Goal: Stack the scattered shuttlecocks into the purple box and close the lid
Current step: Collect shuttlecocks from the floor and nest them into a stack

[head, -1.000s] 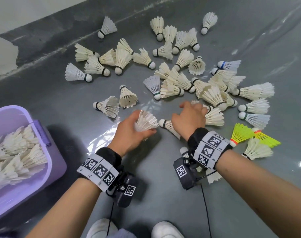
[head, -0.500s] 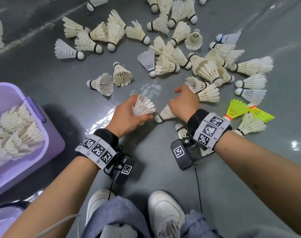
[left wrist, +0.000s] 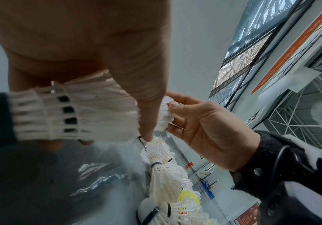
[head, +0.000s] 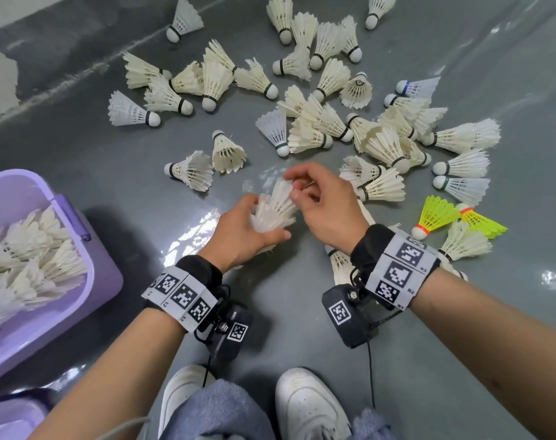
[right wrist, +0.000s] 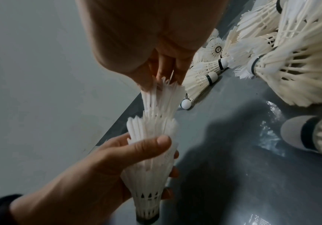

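Above the grey floor (head: pixel 89 147), we nest one shuttlecock into another.

Our left hand (head: pixel 241 230) wraps the lower shuttlecock (right wrist: pixel 152 172); our right hand (head: pixel 327 204) pinches the feather tips of the upper shuttlecock (right wrist: pixel 162 97) seated in it. Loose shuttlecocks (head: pixel 321 125) lie scattered beyond, and the purple box (head: pixel 92 293) at our left holds stacked ones with its lid off.

right wristband (head: pixel 397 274): tiny print beside the black-and-white marker squares, looks like "r2" on two of them; third tag too small to be sure.
left wristband (head: pixel 181 295): similar tiny tags, not legible.
orange banner (left wrist: pixel 294 45) and red placard (left wrist: pixel 248 216): characters blurred.
round stamp inside a floor shuttlecock (right wrist: pixel 218 49): unreadable.
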### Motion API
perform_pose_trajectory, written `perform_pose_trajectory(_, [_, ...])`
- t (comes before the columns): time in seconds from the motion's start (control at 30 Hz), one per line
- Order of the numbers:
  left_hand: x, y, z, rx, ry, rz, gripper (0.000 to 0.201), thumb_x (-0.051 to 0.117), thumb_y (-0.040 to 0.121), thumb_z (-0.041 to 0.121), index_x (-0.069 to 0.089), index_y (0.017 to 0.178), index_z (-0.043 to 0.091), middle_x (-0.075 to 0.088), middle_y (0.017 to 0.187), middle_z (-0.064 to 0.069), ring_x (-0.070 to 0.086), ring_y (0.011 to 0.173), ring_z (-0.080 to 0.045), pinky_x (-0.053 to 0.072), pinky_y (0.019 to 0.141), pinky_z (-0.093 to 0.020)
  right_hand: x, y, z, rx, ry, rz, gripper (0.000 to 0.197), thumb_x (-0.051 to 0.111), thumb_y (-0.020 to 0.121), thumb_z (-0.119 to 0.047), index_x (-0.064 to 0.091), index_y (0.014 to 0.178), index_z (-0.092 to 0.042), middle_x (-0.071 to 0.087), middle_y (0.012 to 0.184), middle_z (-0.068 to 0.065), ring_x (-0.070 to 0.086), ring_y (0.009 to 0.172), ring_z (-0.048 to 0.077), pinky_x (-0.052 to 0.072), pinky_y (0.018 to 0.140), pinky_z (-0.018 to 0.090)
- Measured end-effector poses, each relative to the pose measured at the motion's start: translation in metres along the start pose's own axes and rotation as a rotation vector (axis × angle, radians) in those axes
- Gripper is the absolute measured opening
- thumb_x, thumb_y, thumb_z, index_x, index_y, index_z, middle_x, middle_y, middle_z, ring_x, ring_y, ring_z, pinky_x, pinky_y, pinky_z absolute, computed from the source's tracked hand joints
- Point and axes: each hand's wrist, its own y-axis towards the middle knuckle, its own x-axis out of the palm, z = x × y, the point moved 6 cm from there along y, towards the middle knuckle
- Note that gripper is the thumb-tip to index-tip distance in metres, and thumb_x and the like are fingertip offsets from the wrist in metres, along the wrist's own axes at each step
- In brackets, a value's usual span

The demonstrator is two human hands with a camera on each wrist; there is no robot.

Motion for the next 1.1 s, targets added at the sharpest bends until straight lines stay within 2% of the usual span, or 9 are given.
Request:
perform_pose_trajectory(0.13, [0.007,-0.003,0.014,0.106,-0.092,-0.057,0.090,0.084,0.063,0.044,0.031,0.135,0.036,0.060,0.107,0.003,0.059,0.092,-0.011,0.046,0.080,-0.020,0.004,-0.009,0.002,0.028,0.060,-0.086,0.025,0.061,0.084,-0.001,0.064,0.104,-0.016,0.057,0.081,-0.010,0.057,0.066,0.006,0.048,0.072,0.012])
perform_pose_trajectory(0.33, [0.031,-0.004,0.019,0.132,-0.013,-0.144,0.049,0.069,0.079,0.050,0.051,0.121,0.031,0.065,0.101,0.005,0.061,0.091,-0.015,0.050,0.080,-0.026,-0.017,-0.020,0.020,0.120,0.086,-0.026,0.019,0.066,0.083,-0.010,0.064,0.100,-0.017,0.061,0.080,-0.005,0.057,0.064,0.007,0.050,0.069,0.016])
perform_pose_trajectory(0.43, [0.040,-0.004,0.024,0.143,0.037,-0.158,0.050,0.067,0.080,0.050,0.049,0.121,0.029,0.063,0.100,0.007,0.058,0.089,-0.012,0.042,0.072,-0.011,-0.041,-0.025,0.036,0.124,-0.094,0.090,0.015,0.063,0.084,-0.010,0.065,0.098,-0.015,0.061,0.094,0.001,0.058,0.076,0.005,0.046,0.075,0.011])
perform_pose_trajectory(0.57, [0.046,-0.005,0.031,0.139,0.041,-0.155,0.053,0.067,0.080,0.049,0.047,0.125,0.028,0.059,0.100,0.009,0.055,0.090,-0.012,0.039,0.074,-0.019,-0.068,-0.035,0.057,0.187,-0.334,0.135,0.033,0.061,0.074,-0.004,0.063,0.106,-0.012,0.053,0.111,0.005,0.054,0.105,0.020,0.032,0.086,0.014])
perform_pose_trajectory(0.67, [0.050,-0.006,0.033,0.151,0.064,-0.169,0.053,0.067,0.080,0.049,0.047,0.124,0.028,0.058,0.096,0.011,0.056,0.088,-0.012,0.039,0.072,-0.019,-0.067,-0.043,0.066,0.205,-0.404,-0.024,0.054,0.062,0.067,-0.007,0.058,0.120,-0.017,0.046,0.126,0.006,0.041,0.121,0.023,0.024,0.091,0.014])
perform_pose_trajectory(0.77, [0.052,-0.008,0.033,0.146,0.078,-0.167,0.052,0.068,0.080,0.048,0.048,0.123,0.029,0.057,0.092,0.016,0.055,0.081,-0.002,0.037,0.066,-0.005,-0.058,-0.048,0.079,0.229,-0.449,-0.141,0.061,0.062,0.069,-0.012,0.054,0.129,-0.021,0.040,0.137,0.004,0.034,0.128,0.023,0.023,0.099,0.017])
perform_pose_trajectory(0.83, [0.050,-0.009,0.031,0.137,0.059,-0.161,0.051,0.070,0.080,0.047,0.049,0.124,0.030,0.057,0.091,0.018,0.054,0.079,0.003,0.037,0.066,-0.001,-0.055,-0.045,0.085,0.206,-0.502,-0.109,0.052,0.062,0.077,-0.009,0.056,0.127,-0.021,0.043,0.136,0.005,0.038,0.126,0.025,0.028,0.102,0.022])
perform_pose_trajectory(1.0, [0.040,-0.012,0.026,0.140,0.036,-0.146,0.064,0.069,0.080,0.047,0.039,0.136,0.039,0.056,0.115,0.010,0.054,0.100,-0.011,0.039,0.087,-0.018,-0.056,-0.030,0.080,0.160,-0.435,0.021,0.033,0.051,0.088,-0.005,0.066,0.116,-0.013,0.059,0.121,0.010,0.054,0.112,0.026,0.039,0.097,0.029])
perform_pose_trajectory(1.1, [0.032,-0.013,0.022,0.127,0.047,-0.101,0.074,0.069,0.081,0.045,0.029,0.142,0.038,0.054,0.114,0.008,0.054,0.099,-0.013,0.036,0.082,-0.016,-0.057,-0.022,0.065,0.105,-0.358,0.146,0.027,0.051,0.091,-0.009,0.068,0.111,-0.012,0.066,0.112,0.009,0.060,0.106,0.025,0.038,0.094,0.026])
